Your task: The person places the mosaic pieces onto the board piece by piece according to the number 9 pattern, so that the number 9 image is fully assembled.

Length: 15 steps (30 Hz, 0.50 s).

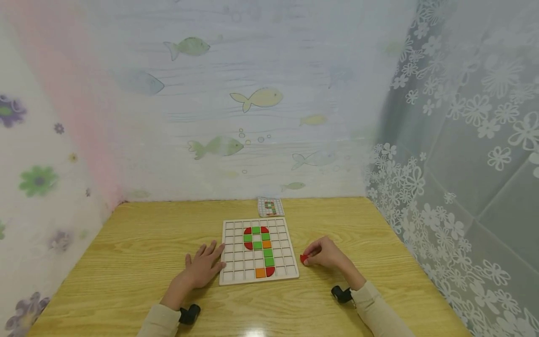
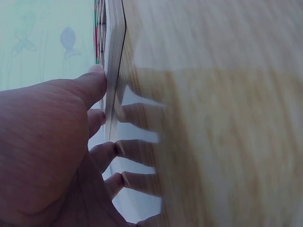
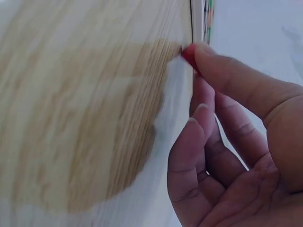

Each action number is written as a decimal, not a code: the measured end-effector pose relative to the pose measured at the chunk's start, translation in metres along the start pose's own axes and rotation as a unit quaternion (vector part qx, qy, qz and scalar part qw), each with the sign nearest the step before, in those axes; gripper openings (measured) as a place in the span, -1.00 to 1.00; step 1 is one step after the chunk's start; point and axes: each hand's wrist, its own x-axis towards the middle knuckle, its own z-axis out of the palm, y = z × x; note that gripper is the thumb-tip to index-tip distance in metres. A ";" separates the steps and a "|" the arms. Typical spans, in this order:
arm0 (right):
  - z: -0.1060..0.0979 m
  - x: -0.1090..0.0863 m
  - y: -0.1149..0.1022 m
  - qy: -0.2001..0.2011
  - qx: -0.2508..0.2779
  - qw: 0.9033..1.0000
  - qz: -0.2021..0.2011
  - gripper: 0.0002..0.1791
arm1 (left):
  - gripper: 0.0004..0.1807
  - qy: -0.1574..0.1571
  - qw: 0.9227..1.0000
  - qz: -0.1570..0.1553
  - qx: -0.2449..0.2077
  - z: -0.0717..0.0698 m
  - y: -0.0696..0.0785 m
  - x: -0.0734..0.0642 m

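Note:
A pale square grid board (image 1: 235, 265) lies on the table. Red, green and orange tiles (image 1: 268, 252) fill some of its cells in a shape like a 9. My left hand (image 1: 202, 270), fingers spread and fairly straight, rests at the board's left edge with its fingertips touching it. To the right of the board, my right hand (image 1: 327, 255) pinches a small red tile (image 1: 303, 258) between thumb and index finger, just above or on the table; I cannot tell which. In the right wrist view the red tile (image 3: 189, 57) is partly hidden by the thumb.
Behind the board lies a small card (image 1: 261, 206) printed with a similar coloured pattern on a grid. The wooden table (image 1: 147, 234) meets a wall (image 1: 269, 140) with fish drawings at its far edge. A flower-patterned panel (image 1: 463, 187) stands along the right side.

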 end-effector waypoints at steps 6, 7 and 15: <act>0.002 0.000 -0.002 0.010 0.005 1.000 0.001 -0.85 | -0.32 0.011 1.000 0.009 -0.002 0.004 -0.005 0.002; 0.003 0.000 -0.002 0.012 0.005 1.000 0.000 -0.85 | -0.32 0.010 1.000 0.007 -0.001 0.004 -0.004 0.002; 0.009 -0.001 -0.007 0.037 0.025 0.999 0.008 -0.91 | -0.34 0.002 1.000 -0.004 0.008 0.001 -0.001 0.001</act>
